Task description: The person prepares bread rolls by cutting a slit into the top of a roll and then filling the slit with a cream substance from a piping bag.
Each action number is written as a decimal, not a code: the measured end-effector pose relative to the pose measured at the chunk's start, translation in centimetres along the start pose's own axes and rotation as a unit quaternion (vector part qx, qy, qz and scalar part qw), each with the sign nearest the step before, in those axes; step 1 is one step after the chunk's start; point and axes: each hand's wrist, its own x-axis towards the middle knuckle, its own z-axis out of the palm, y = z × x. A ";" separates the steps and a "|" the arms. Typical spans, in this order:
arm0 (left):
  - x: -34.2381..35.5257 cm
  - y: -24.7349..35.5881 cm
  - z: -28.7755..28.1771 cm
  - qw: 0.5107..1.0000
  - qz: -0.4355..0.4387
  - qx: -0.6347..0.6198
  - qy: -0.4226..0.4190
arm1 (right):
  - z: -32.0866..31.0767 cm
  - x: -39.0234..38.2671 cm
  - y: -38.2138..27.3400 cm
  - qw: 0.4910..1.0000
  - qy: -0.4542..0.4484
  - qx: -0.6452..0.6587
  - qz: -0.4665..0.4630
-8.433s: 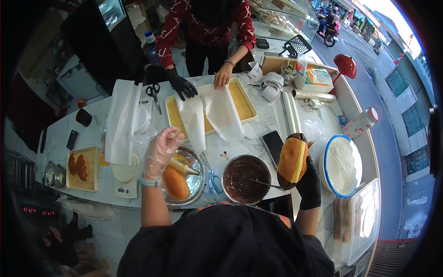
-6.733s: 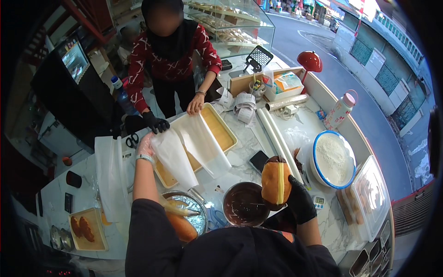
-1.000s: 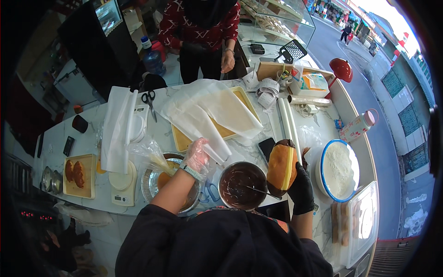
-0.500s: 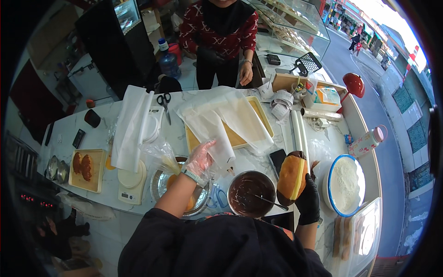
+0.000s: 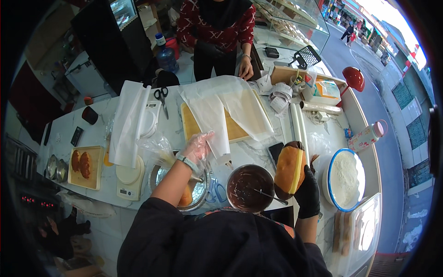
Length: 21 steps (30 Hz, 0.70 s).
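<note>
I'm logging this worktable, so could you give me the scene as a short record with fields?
Left hand: clear glove; at the edge of the white paper, grip unclear
Right hand: black glove; holding a bread roll with dark ends and a yellow strip
Tray: yellowish, partly covered by the paper
Bowl: dark brown mixture inside, utensil handle over the rim
Far right: blue-rimmed basin of white powder
Across table: co-worker standing
</note>
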 end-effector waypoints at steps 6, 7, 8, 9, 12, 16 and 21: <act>-2.7 1.7 3.8 0.994 -0.001 0.077 0.075 | 1.0 2.1 1.2 0.999 -0.022 -0.012 0.035; -2.9 1.9 4.5 0.990 0.024 0.109 0.082 | 1.2 2.7 1.3 0.998 -0.020 -0.022 0.050; -3.1 2.2 5.4 0.985 0.049 0.140 0.088 | 1.7 3.3 1.3 0.997 -0.018 -0.032 0.064; -3.0 2.6 6.0 0.986 0.044 0.139 0.086 | 2.7 3.7 1.5 0.997 -0.044 -0.035 0.047; -3.1 3.6 8.4 0.969 0.093 0.219 0.067 | 2.2 6.8 2.1 0.994 -0.059 -0.038 0.080; -2.8 4.2 12.7 0.942 0.121 0.312 0.026 | 3.2 8.6 2.2 0.991 -0.085 -0.040 0.097; -2.4 3.3 11.8 0.928 0.155 0.337 0.018 | 2.2 9.4 2.9 0.986 -0.122 -0.070 0.089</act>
